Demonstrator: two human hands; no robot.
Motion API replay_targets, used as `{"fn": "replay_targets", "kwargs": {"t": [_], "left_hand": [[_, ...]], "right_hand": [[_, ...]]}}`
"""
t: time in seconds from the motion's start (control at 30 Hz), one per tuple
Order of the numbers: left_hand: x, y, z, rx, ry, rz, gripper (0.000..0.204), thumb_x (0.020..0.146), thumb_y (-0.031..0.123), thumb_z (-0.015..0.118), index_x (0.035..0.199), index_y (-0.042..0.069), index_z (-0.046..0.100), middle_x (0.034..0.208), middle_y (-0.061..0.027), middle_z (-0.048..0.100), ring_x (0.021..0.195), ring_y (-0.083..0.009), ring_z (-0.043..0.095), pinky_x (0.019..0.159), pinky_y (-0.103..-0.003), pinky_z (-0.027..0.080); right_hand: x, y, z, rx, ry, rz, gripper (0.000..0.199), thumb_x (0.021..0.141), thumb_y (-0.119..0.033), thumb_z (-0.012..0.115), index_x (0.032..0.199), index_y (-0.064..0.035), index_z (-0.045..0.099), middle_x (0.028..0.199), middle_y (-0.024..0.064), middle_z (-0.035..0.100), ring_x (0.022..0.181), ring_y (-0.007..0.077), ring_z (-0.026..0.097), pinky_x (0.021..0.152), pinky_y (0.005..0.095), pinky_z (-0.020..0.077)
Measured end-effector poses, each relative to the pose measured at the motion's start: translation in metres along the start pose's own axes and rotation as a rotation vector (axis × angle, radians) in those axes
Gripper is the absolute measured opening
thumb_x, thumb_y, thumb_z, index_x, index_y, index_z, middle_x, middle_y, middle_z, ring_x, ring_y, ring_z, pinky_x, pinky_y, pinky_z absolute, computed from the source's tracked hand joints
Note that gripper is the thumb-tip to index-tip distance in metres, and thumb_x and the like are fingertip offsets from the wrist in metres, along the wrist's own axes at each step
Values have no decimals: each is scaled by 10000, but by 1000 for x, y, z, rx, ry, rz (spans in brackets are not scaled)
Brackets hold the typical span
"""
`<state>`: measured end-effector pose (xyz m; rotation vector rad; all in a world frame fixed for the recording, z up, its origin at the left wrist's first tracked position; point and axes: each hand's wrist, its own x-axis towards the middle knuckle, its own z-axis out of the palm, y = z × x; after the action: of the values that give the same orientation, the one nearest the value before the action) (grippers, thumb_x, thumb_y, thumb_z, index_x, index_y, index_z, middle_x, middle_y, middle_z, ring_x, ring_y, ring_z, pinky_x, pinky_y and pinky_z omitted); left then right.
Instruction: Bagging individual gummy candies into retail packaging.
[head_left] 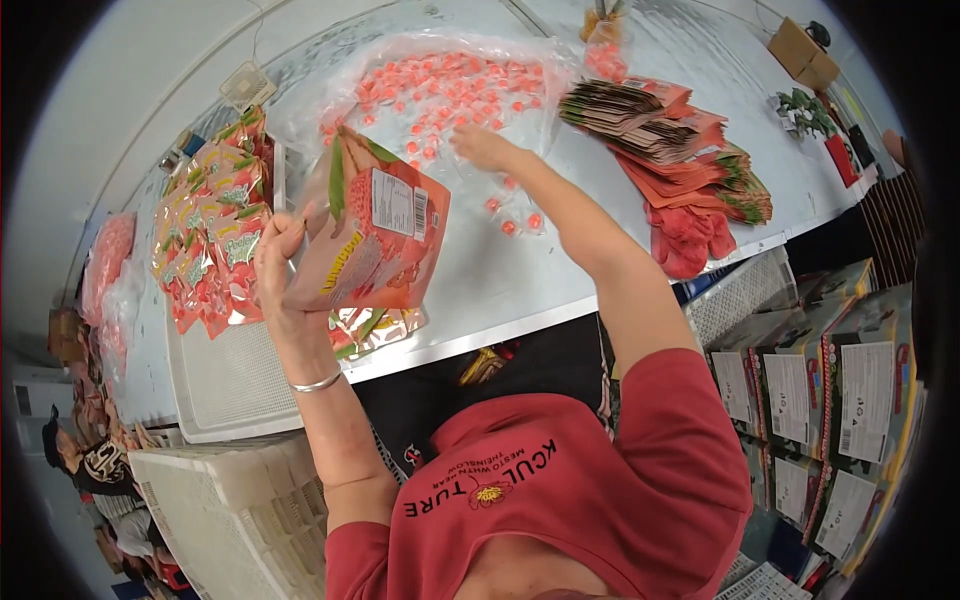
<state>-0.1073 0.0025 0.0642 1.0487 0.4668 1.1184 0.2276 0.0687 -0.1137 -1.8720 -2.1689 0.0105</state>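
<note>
At the left of the frame, filled packets (212, 225) lie stacked on a white tray (235, 385). The left hand (283, 270) pinches an orange pouch (370, 235) upright, mouth upward, apparently for filling. At centre top, the right hand (483, 147) reaches with curled fingers into loose pink candies (430, 90). Flat empty pouches (665, 140) wait at right.

bright, even light | glare on table (520, 290) | fisheye bend, dark corners | edges soft
</note>
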Motion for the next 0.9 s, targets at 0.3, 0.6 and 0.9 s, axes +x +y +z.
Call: {"fn": "replay_targets", "kwargs": {"t": [0.3, 0.6, 0.9], "left_hand": [[-16, 19, -28, -82, 11, -47, 89, 810, 90, 505, 753, 60, 444, 914, -90, 558, 870, -176, 562, 831, -296, 459], [2, 1, 0, 34, 81, -8, 118, 846, 100, 508, 745, 64, 459, 819, -42, 550, 764, -113, 538, 740, -249, 465], [20, -34, 45, 442, -92, 90, 201, 878, 128, 519, 705, 48, 456, 746, -5, 553, 692, -78, 501, 612, -212, 406]], "right_hand": [[-64, 35, -49, 689, -79, 287, 444, 915, -349, 456, 1271, -86, 491, 1293, 108, 498, 1173, 251, 488, 991, 339, 378], [-119, -77, 8, -44, 159, 113, 400, 786, -352, 634, 1143, -181, 580, 1271, 130, 479, 1203, 304, 419, 918, 457, 385], [-102, -37, 1, 799, 755, 469, 136, 814, -190, 641, 890, -86, 600, 677, 5, 532, 523, 131, 502, 424, 290, 394]]}}
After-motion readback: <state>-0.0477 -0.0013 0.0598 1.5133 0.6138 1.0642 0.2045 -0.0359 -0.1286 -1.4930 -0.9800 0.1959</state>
